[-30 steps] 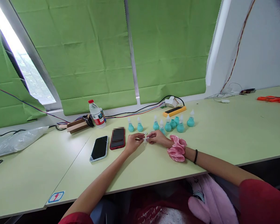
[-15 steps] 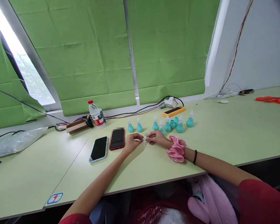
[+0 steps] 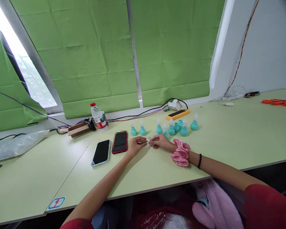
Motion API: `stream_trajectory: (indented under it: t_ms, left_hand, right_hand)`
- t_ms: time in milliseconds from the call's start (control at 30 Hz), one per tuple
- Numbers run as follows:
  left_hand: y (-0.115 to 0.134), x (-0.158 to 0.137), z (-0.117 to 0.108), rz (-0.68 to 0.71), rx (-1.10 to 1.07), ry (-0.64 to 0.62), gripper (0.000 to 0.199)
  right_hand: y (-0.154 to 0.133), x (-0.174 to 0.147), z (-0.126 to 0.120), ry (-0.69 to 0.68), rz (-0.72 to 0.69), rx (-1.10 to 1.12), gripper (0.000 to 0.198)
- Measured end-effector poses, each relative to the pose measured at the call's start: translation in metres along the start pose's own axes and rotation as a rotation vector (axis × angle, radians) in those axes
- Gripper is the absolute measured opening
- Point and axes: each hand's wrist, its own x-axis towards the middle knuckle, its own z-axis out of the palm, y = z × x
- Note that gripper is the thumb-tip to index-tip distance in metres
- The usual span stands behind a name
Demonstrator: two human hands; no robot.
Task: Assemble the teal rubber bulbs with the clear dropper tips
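My left hand [image 3: 135,145] is closed in a pinch at the centre of the table. Facing it, my right hand [image 3: 160,142] also pinches with thumb and forefinger. Between the fingertips of both is a small clear plastic piece [image 3: 148,144], too small to make out fully. Tiny whitish parts lie on the table beside the fingers, one [image 3: 148,137] behind and another [image 3: 148,149] in front. Beyond my hands stand several turquoise squeeze bulbs with clear pointed tips, one [image 3: 194,125] furthest right and a pair at the left [image 3: 142,130]. Two bulbs, including one [image 3: 176,127], show no tip.
Left of my hands lie a phone in a red case [image 3: 120,142] and a phone in a pale case [image 3: 101,153]. Behind are a red-capped bottle [image 3: 98,117], a cardboard box [image 3: 78,129], cables and a yellow power strip [image 3: 177,114]. Orange-handled scissors [image 3: 278,101] lie far right.
The fingers of both hands have shifted very slightly around the small clear piece. Nothing else has visibly moved on the table.
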Motion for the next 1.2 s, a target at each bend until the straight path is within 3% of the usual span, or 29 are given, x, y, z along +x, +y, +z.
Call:
stream_trajectory:
  t_ms: [133, 333, 733, 967, 1200]
  left_hand:
    - [0.001, -0.001, -0.001, 0.093, 0.104, -0.027, 0.019]
    - [0.003, -0.003, -0.002, 0.329, 0.49, -0.037, 0.015]
    - [0.006, -0.011, 0.012, 0.518, 0.982, -0.077, 0.017]
    - [0.011, -0.012, 0.015, 0.612, 1.047, -0.001, 0.011]
    - [0.006, -0.008, 0.015, 0.513, 0.915, 0.086, 0.011]
  right_hand:
    - [0.003, 0.003, -0.001, -0.008, -0.008, -0.005, 0.033]
    - [0.001, 0.002, 0.0, -0.007, 0.003, 0.001, 0.031]
    - [-0.001, 0.001, 0.0, -0.002, 0.039, 0.038, 0.036]
    - [-0.004, 0.001, 0.001, 0.006, 0.014, 0.085, 0.034]
    - [-0.004, 0.001, 0.001, 0.016, 0.005, 0.071, 0.036]
